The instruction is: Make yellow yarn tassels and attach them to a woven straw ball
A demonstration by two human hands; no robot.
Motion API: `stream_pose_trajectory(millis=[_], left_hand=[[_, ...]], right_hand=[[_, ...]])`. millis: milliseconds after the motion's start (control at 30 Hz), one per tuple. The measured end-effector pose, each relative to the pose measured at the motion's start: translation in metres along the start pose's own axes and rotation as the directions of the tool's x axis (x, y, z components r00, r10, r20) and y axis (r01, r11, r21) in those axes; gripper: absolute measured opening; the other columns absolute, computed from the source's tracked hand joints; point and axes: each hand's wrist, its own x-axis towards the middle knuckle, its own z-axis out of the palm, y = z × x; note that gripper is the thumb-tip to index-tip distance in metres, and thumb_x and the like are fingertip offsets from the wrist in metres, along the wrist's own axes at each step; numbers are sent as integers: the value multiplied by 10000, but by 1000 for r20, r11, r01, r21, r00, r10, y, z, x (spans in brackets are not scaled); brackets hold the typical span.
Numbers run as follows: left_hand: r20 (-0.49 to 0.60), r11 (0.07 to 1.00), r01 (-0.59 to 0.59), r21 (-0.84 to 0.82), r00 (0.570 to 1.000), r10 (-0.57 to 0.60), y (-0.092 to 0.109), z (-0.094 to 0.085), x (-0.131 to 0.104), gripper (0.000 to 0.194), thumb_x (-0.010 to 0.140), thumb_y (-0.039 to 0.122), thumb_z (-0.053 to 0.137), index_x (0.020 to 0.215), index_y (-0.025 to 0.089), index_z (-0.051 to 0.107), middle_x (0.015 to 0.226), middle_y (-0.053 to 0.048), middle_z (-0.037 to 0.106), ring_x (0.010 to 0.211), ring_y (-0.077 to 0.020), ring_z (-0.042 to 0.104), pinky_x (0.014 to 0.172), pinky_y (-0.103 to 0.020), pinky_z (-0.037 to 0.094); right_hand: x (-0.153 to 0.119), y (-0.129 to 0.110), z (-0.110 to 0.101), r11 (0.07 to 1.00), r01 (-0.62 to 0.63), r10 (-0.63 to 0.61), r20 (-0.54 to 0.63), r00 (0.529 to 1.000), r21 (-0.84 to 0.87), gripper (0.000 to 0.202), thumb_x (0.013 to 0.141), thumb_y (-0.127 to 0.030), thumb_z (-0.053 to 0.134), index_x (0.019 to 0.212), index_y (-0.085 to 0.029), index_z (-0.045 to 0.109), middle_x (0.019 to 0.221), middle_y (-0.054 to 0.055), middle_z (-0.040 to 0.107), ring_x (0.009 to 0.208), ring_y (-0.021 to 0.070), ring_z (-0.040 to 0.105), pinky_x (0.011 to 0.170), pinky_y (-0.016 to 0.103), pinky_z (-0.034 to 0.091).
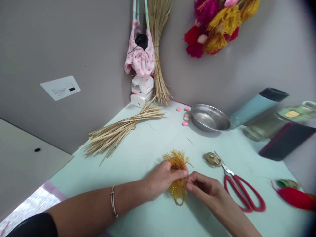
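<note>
A golden-yellow yarn tassel (178,161) with a frayed top is pinched in my left hand (161,179), thumb across its front. Below the thumb hang looped strands. My right hand (206,187) is closed at the tassel's right side, thumb and forefinger pressed together; what they pinch is too small to make out. To the right lie red-handled scissors (243,194), blades pointing away and up beside a small coil of tan cord (212,159).
A tied straw bundle (118,131) lies back left; another straw bundle (158,59) leans in the corner. Pink pieces (185,123) lie near a metal bowl (209,118). A blue tumbler (256,107), a dark phone-like slab (287,141) and red yarn (296,198) are at right.
</note>
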Motion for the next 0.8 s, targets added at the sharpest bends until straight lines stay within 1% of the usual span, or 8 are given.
stream_pose_trajectory(millis=[67,167,333,433,500,567,667,800], left_hand=[[-17,1000,12,-2,1000,-12,0,0,0,284,761,391,679,832,133,585,714,15,538,650,-84,492,664,-227,382],[-36,1000,23,9,999,-23,-2,0,1,282,769,398,669,810,131,587,695,23,515,615,-73,472,628,-218,387],[1,999,45,11,999,-45,-3,-1,1,296,754,401,681,848,137,584,701,30,493,590,-74,482,611,-227,415],[7,999,44,9,999,-44,-3,-1,1,299,754,407,681,856,145,580,699,33,494,579,-80,504,602,-230,416],[12,999,38,2,999,-38,-1,0,0,305,741,411,696,834,144,581,690,32,500,585,-79,500,612,-228,417],[39,1000,21,-9,999,-21,0,2,-1,310,735,418,701,800,136,590,687,22,519,613,-83,503,646,-229,423],[81,1000,13,3,997,-13,0,3,-2,329,744,442,685,756,121,612,691,-5,561,676,-103,534,716,-245,427],[-11,997,74,34,997,-73,-1,3,-2,347,722,453,698,771,117,623,701,-14,585,655,-110,539,673,-248,417]], right_hand=[[0,1,1,1000,0,0,-37,999,12,288,837,-473,609,753,-199,577,677,-26,461,632,137,380,574,261,287],[-1,0,-4,998,10,0,-149,989,61,230,842,-436,611,802,-211,585,699,-22,510,635,137,409,575,251,317],[-2,5,-11,985,44,5,-286,958,166,216,868,-442,588,913,-231,588,740,-11,577,612,136,432,569,255,340],[-2,6,-10,994,36,4,-354,935,106,288,923,-499,486,1017,-242,574,701,-20,539,647,155,460,623,276,356],[-2,4,-6,999,36,-26,-319,948,24,339,947,-531,406,994,-236,568,692,-21,519,664,162,469,649,286,356],[-2,0,-1,998,42,-52,-208,977,-50,407,959,-546,347,832,-217,551,676,-20,486,653,157,446,635,285,342],[-1,-4,5,995,27,-33,-71,997,-95,474,951,-550,360,633,-207,433,614,-35,388,597,139,360,563,275,284],[1,-4,6,997,23,-34,-139,990,-77,437,920,-537,448,636,-206,439,607,-47,360,593,131,331,552,261,275]])
